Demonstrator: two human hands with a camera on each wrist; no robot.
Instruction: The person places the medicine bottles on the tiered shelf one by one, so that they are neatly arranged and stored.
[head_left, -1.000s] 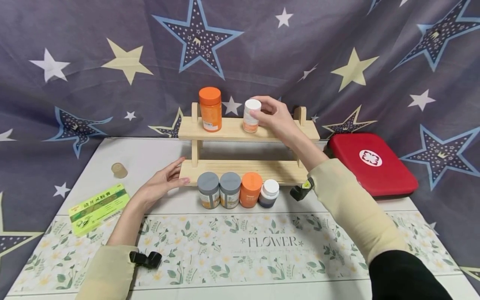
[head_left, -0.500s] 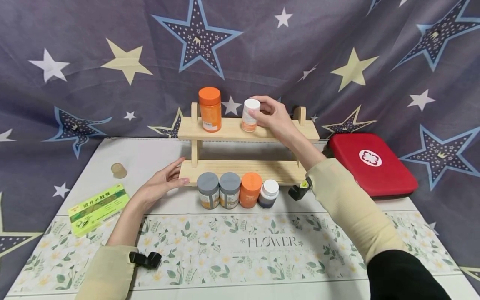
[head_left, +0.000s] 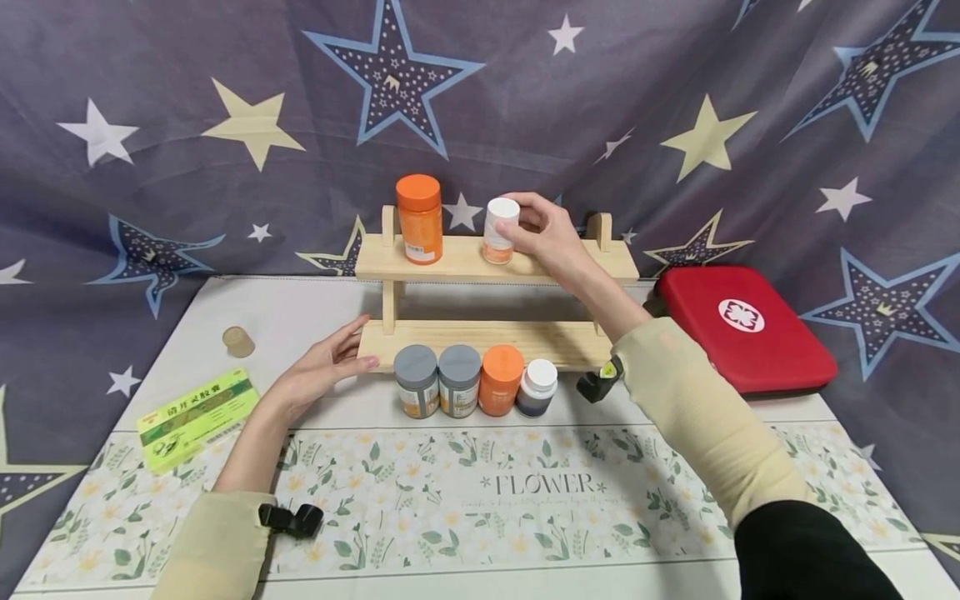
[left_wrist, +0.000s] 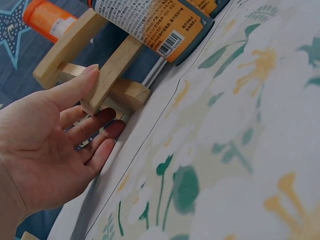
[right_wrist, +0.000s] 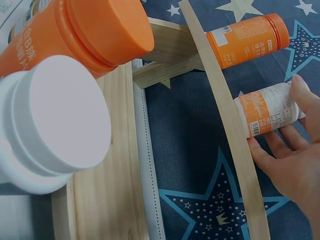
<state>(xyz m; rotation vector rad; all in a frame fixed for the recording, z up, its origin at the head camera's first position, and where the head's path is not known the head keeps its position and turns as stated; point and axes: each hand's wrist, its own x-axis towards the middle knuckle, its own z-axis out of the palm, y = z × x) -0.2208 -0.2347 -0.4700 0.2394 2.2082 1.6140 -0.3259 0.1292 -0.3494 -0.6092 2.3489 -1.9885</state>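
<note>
On the upper board of a two-tier wooden rack (head_left: 450, 265), my right hand (head_left: 551, 237) pinches a small white bottle (head_left: 498, 229) with an orange label; the right wrist view shows the bottle (right_wrist: 267, 110) upright against the board, thumb near its cap. An orange bottle (head_left: 420, 221) stands to its left. My left hand (head_left: 318, 367) grips the left end of the lower board, thumb in front; in the left wrist view the hand (left_wrist: 55, 140) has its thumb on the wood and fingers curled beneath.
Before the lower board stand two grey-capped bottles (head_left: 417, 382), an orange bottle (head_left: 501, 382) and a white-capped bottle (head_left: 537, 388). A red case (head_left: 742, 329) lies right. At left are a green box (head_left: 197, 419) and a small brown cylinder (head_left: 238, 341). A starry cloth hangs behind.
The small white bottle has shifted slightly left along the upper board with my right hand. My left hand has stayed on the lower board.
</note>
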